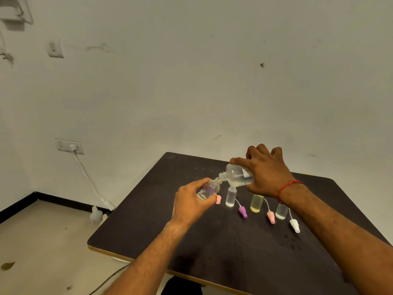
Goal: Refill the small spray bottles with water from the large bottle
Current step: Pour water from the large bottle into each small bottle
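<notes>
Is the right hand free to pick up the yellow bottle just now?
Probably not: the right hand grips the tilted large bottle. The yellow bottle stands close beneath its wrist, with nothing else in the way.

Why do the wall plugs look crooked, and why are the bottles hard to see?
In the head view, the wide-angle lens tilts the wall socket near the edge; in the head view, dim light and clear plastic leave the large bottle and small spray bottle faint against the dark table.
</notes>
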`<state>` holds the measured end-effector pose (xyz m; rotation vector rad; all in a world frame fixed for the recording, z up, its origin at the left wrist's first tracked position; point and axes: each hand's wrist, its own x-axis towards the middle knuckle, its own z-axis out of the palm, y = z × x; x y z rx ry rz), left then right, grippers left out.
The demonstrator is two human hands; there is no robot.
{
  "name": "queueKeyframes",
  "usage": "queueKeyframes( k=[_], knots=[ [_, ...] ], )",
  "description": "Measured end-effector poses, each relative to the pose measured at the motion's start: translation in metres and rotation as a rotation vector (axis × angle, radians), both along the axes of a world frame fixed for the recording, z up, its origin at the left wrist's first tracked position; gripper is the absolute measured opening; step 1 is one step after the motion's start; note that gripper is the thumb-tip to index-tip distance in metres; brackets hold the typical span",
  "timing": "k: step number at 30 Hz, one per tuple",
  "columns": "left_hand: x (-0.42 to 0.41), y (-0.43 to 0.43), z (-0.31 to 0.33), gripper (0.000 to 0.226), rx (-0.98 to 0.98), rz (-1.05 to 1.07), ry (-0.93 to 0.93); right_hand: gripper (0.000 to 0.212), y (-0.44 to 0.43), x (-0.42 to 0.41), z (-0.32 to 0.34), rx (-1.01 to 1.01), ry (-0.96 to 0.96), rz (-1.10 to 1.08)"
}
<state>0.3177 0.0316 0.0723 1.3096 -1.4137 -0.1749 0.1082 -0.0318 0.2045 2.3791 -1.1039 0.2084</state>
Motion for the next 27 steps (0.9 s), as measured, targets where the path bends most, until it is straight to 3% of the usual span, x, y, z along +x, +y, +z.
queueKeyframes(
  k=[27],
  knots=[
    [-0.001,0.002,0.005,0.031,0.025,-0.010,0.030,0.079,0.004,0.006,0.011,-0.045,0.044,0.010]
  ],
)
